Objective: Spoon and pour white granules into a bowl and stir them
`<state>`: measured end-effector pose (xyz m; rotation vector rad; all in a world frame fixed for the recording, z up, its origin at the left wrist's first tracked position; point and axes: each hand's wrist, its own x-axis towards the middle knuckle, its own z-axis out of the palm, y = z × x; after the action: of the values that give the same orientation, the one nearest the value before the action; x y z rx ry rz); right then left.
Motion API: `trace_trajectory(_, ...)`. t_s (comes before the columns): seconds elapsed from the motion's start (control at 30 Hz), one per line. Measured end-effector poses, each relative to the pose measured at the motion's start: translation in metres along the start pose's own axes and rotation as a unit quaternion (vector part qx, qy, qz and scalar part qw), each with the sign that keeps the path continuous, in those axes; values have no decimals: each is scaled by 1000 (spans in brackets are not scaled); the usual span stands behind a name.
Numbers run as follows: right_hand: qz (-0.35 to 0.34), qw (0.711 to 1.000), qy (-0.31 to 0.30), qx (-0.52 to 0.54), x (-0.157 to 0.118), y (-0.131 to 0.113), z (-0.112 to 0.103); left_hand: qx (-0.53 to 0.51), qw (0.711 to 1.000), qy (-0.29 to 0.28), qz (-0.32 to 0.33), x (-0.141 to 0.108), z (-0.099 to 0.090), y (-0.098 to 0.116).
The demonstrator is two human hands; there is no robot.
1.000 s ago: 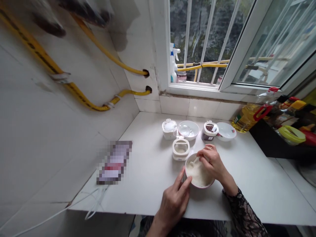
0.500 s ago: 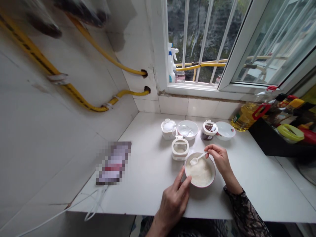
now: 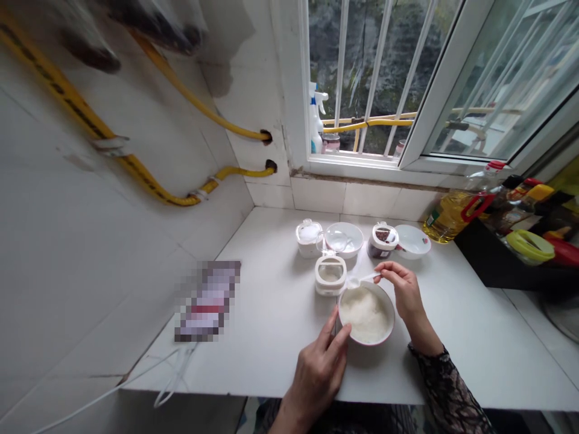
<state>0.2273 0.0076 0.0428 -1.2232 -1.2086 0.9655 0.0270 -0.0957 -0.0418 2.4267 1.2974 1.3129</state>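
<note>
A round bowl (image 3: 388, 328) with a thin pinkish rim holds a whitish powdery or grainy heap. My left hand (image 3: 322, 361) grips its left side, thumb at the near rim and fingers along the outer wall. Between the thumb and fingers of my right hand (image 3: 402, 288) is a small white spoon (image 3: 364, 279), its scoop end over the bowl's far rim. Whether that scoop carries anything is too small to tell. Just behind the bowl stands a white-lidded clear jar (image 3: 330, 283) with pale contents.
Farther back are a jar of white stuff (image 3: 309, 238), a white bowl (image 3: 353, 247), a jar of dark grains (image 3: 382, 240) and a flowered bowl (image 3: 412, 242). An oil bottle (image 3: 450, 211) and a black condiment box (image 3: 484, 259) stand right. A blurred purplish item (image 3: 210, 301) with a cable lies left.
My right hand has lifted the spoon slightly, from over the bowl's contents to its far rim. The heap in the bowl looks more mounded. My left hand keeps its hold.
</note>
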Motion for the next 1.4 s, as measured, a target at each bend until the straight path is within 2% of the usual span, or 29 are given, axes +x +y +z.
trace_trajectory(0.1, -85, 996, 10, -40, -5, -7, 11, 0, 1000, 0, 3, 0, 0, 0)
trace_trajectory(0.17, -174, 979, 22, -105, -9, -11, 18, 1, 1000, 2, 4, 0, 0, -1)
trace_trajectory(0.23, -281, 942, 4, -185, -11, -14, 23, 4, 1000, 3, 5, 0, 0, -1)
trace_trajectory(0.3, -375, 889, -54, -258, -12, -14, 26, 7, 1000, 4, 6, 1, 0, 0)
trace_trajectory(0.37, -426, 849, -103, -297, -11, -13, 27, 9, 1000, 4, 7, 1, -1, 0)
trace_trajectory(0.4, -434, 843, -107, -301, -11, -12, 26, 10, 1000, 3, 7, 1, -1, 0)
trace_trajectory(0.47, -420, 859, -80, -282, -11, -12, 23, 8, 1000, 1, 7, 1, -1, 0)
trace_trajectory(0.57, -348, 910, -4, -228, -11, -12, 13, 3, 1000, 0, 3, 0, -1, 0)
trace_trajectory(0.63, -303, 930, 25, -208, -10, -9, 4, -2, 1000, 3, -1, 0, 0, 0)
trace_trajectory(0.73, -284, 930, 3, -231, -8, -2, -3, -6, 1000, 4, -3, 0, 0, 0)
trace_trajectory(0.9, -303, 900, -105, -294, -8, 7, 3, -4, 1000, 0, -3, 1, 0, 0)
trace_trajectory(1.0, -289, 900, -153, -287, -9, 7, 8, -2, 1000, -1, -1, 1, 0, 0)
trace_trajectory(1.17, -209, 942, -136, -225, -9, 4, 5, 2, 1000, -1, 2, 1, -1, 0)
trace_trajectory(1.3, -96, 979, -86, -159, -8, 0, 1, -4, 1000, -2, 2, 1, -1, 0)
trace_trajectory(1.4, -17, 993, -58, -97, -7, -2, 0, -2, 1000, -3, 3, 2, -2, 1)
